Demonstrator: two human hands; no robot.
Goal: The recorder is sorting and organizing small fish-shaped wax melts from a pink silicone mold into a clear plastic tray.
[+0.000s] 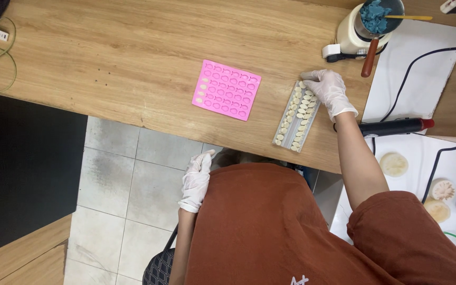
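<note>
So the person's right hand [327, 89], in a thin white glove, is stretched out across the wooden table [106, 58] with the arm nearly straight, forearm running up from the rust-coloured sleeve to the wrist. The palm faces down and the fingers [312, 76] are loosely curled over the top end of a long clear tray [296, 117] full of small cream-coloured pieces set in rows. It's touching the tray at its far end; can't really tell if it's pinching one of the pieces or just resting on them.

The left hand [196, 180], gloved too, isn't on the table at all. It hangs down below the table edge, tucked against the person's side, fingers relaxed and pointing up toward the table, holding nothing.

The tray lies tilted on the table near the front edge, and well to the left of it sits a pink silicone mould [227, 89] with rows of small cavities, a few on its left side filled with pale pieces. Past the right hand there's a cream jar [355, 32] with blue putty-like stuff in it.
</note>
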